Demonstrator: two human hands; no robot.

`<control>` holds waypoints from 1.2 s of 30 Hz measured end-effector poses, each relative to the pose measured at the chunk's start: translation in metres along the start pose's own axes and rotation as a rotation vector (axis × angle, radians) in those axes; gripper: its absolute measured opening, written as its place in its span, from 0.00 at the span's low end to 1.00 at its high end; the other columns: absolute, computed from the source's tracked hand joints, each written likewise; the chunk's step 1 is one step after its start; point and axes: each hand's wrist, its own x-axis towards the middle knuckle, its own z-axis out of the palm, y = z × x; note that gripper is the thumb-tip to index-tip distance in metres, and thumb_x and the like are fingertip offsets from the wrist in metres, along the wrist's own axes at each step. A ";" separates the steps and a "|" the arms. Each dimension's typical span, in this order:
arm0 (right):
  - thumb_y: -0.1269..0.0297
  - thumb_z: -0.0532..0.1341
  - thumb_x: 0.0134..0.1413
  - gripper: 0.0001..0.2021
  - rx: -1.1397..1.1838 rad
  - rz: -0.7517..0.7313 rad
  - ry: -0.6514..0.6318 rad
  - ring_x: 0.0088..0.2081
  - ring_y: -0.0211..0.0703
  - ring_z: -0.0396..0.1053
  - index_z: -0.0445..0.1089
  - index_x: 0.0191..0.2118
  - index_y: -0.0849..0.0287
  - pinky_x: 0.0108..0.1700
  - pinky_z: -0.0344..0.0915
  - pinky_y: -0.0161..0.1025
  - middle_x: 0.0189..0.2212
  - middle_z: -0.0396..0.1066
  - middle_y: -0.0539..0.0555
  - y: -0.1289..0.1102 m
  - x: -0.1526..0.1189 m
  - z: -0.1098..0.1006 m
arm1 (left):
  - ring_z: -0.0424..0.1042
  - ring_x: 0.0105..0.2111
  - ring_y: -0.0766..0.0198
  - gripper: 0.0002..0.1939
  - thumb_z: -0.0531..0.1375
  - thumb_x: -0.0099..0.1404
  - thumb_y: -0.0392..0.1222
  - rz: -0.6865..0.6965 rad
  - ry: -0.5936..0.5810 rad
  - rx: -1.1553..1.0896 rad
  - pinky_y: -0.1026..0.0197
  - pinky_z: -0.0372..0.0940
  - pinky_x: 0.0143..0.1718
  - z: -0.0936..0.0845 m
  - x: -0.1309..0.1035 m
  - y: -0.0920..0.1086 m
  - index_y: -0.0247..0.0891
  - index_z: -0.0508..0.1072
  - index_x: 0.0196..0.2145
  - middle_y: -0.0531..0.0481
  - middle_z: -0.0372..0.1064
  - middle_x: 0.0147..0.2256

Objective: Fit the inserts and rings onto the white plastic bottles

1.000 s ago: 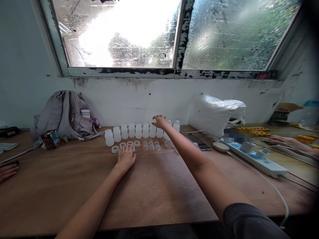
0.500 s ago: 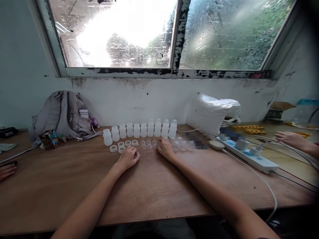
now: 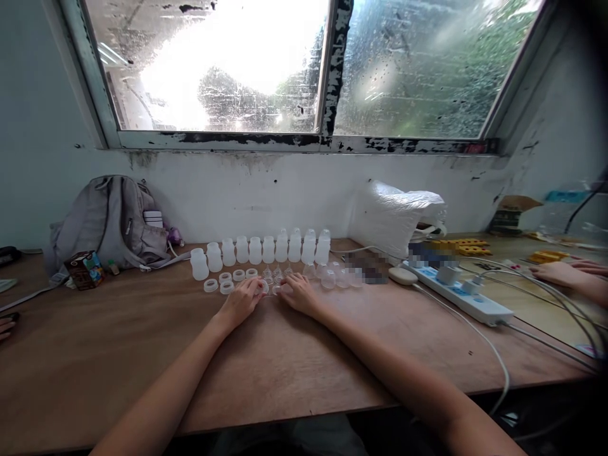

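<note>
My left hand (image 3: 240, 301) is closed on a white collar ring (image 3: 263, 288), held just over the table. Close beside it, the fingers of my right hand (image 3: 300, 295) pinch a clear bottle teat (image 3: 276, 290), partly hidden by the fingertips. Behind the hands runs a row of white baby bottles (image 3: 242, 249); those at its right end wear clear caps (image 3: 310, 235). Several loose collar rings (image 3: 227, 287) lie left of my left hand. More clear teats (image 3: 278, 273) stand between the hands and the bottles. Clear domed caps (image 3: 327, 278) lie right of my right hand.
A grey backpack (image 3: 111, 218) and a drink carton (image 3: 84, 270) stand at the left. A white power strip (image 3: 460, 294) with cables, a round white disc (image 3: 402, 276) and a silvery bag (image 3: 403, 215) are at the right. Other people's hands (image 3: 560, 273) show at both edges.
My right hand has moved left from the teats, bringing one to the ring in my left hand. The view has shifted slightly.
</note>
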 end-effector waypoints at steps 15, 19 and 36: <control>0.67 0.58 0.44 0.11 0.288 -0.098 -0.191 0.43 0.45 0.60 0.67 0.37 0.57 0.44 0.54 0.42 0.39 0.66 0.54 -0.018 -0.003 0.006 | 0.64 0.39 0.62 0.17 0.50 0.58 0.52 0.011 -0.033 -0.014 0.60 0.59 0.41 -0.002 0.000 0.006 0.39 0.62 0.41 0.48 0.64 0.38; 0.78 0.51 0.41 0.14 0.533 0.163 -0.116 0.35 0.40 0.65 0.68 0.33 0.60 0.39 0.60 0.36 0.31 0.69 0.52 -0.006 0.002 0.014 | 0.63 0.40 0.61 0.17 0.52 0.57 0.51 -0.011 -0.119 -0.054 0.60 0.59 0.41 0.004 -0.001 0.006 0.39 0.63 0.41 0.49 0.65 0.38; 0.78 0.51 0.38 0.12 0.508 0.222 -0.086 0.29 0.37 0.66 0.69 0.29 0.60 0.33 0.61 0.33 0.26 0.70 0.50 -0.004 0.003 0.016 | 0.64 0.36 0.59 0.19 0.55 0.52 0.55 -0.060 -0.155 -0.033 0.58 0.59 0.39 0.007 -0.002 0.005 0.39 0.66 0.37 0.48 0.66 0.33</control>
